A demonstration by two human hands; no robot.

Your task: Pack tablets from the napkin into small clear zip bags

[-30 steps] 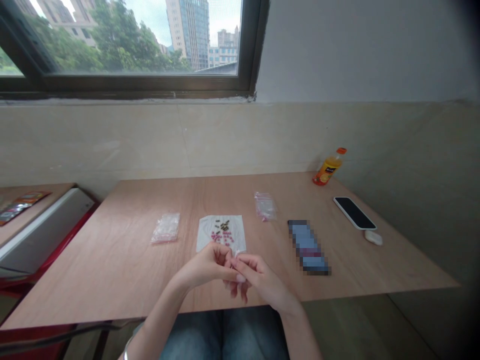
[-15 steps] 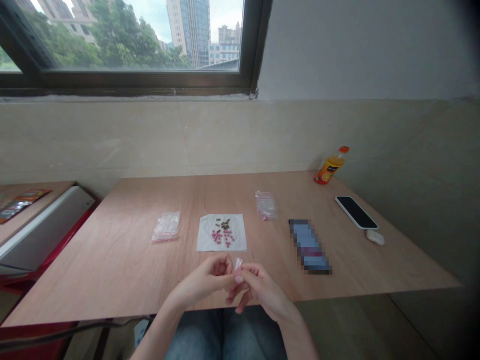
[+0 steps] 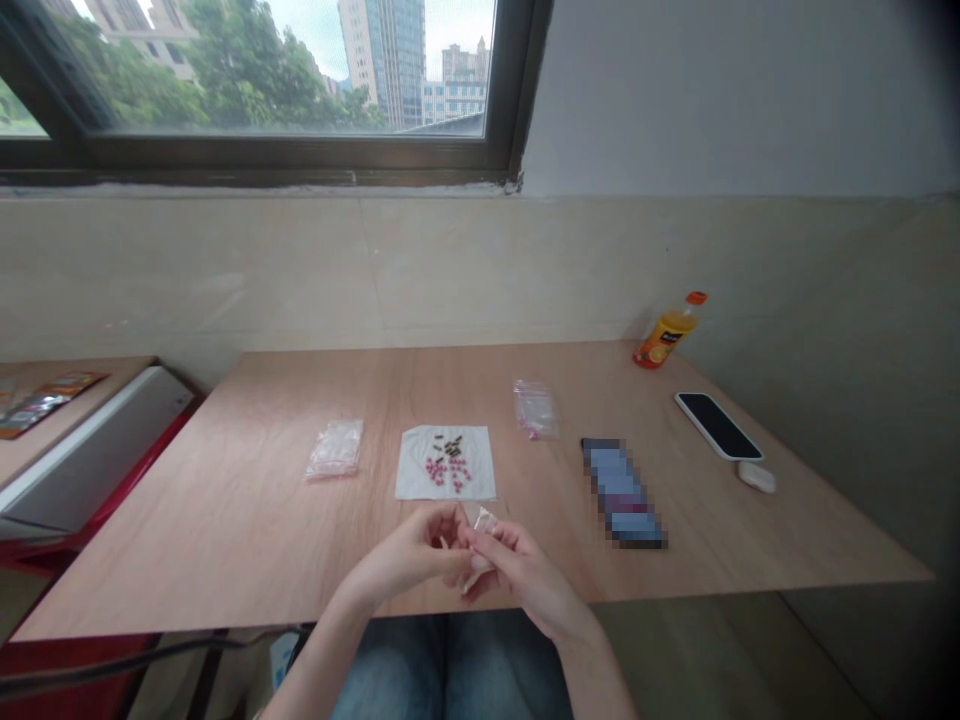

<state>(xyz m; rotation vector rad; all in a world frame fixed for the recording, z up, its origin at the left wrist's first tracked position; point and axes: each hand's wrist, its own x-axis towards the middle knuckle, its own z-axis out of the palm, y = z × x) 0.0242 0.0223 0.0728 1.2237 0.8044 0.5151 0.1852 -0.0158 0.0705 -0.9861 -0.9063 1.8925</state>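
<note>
My left hand (image 3: 417,552) and my right hand (image 3: 517,570) meet over the table's near edge, both pinching a small clear plastic bag (image 3: 481,524) between their fingertips. Just beyond them lies a white paper sheet (image 3: 445,462) with several pink pills and a few dark ones on it. A pile of clear bags (image 3: 335,450) lies left of the sheet. Another clear bag with pink trim (image 3: 534,408) lies to the sheet's right.
On the wooden table (image 3: 247,500) sit a blurred-out blue box (image 3: 622,492), a black phone (image 3: 718,425), a small white object (image 3: 756,476) and an orange juice bottle (image 3: 667,332) at the back right. A white and red unit (image 3: 90,450) stands to the left.
My hands have stayed together near the table edge, working the small bag; more of the bag now shows above my fingers. The view has shifted slightly.
</note>
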